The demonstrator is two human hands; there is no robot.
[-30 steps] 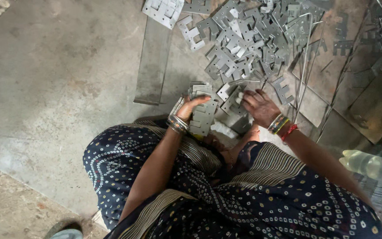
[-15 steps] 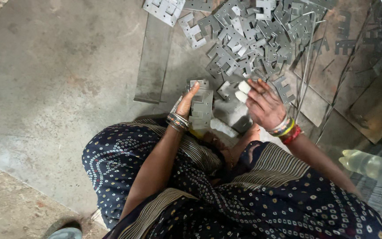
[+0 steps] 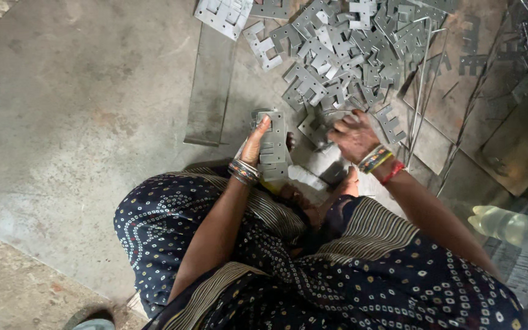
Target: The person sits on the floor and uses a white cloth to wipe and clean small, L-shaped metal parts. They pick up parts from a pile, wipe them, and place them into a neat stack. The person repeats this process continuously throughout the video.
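I sit on the floor in dark dotted cloth. My left hand (image 3: 255,142), with bangles at the wrist, grips an upright stack of grey E-shaped metal plates (image 3: 274,146) in front of my knees. My right hand (image 3: 354,135), with coloured bangles, reaches into the near edge of a big heap of the same stamped plates (image 3: 343,49) and its fingers close around some loose ones; the plates under the fingers are partly hidden.
A long flat metal strip (image 3: 210,85) lies on the concrete floor (image 3: 74,104) to the left of the heap. Thin metal rods (image 3: 421,73) and larger rusty sheets (image 3: 496,122) lie to the right. A clear plastic bottle (image 3: 511,225) rests at the right edge.
My right hand rose open, then moved forward and down into the edge of the heap. My left hand has kept hold of the stack, which now stands more upright.
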